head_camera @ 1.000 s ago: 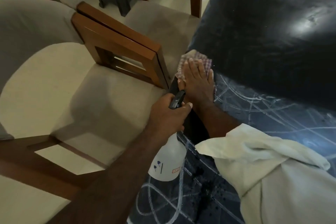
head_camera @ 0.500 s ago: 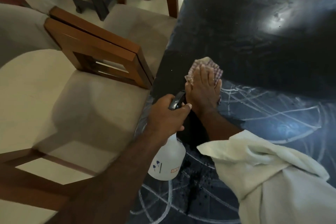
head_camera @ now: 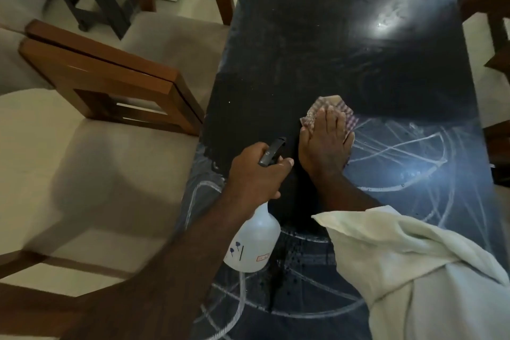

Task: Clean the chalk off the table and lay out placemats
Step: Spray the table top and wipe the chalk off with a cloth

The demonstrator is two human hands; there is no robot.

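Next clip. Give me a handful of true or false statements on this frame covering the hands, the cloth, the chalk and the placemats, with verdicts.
1. The left hand holds a spray bottle above the table's near left edge. True.
2. The right hand is raised clear of the cloth. False: it lies flat, fingers straight, on the checked cloth, pressing it to the table.
3. Chalk lines show on the near part of the table, to the right of the cloth. True.
4. Placemats are laid out on the table. False: no placemat is visible on it; only the cloth, the chalk and spray droplets show.
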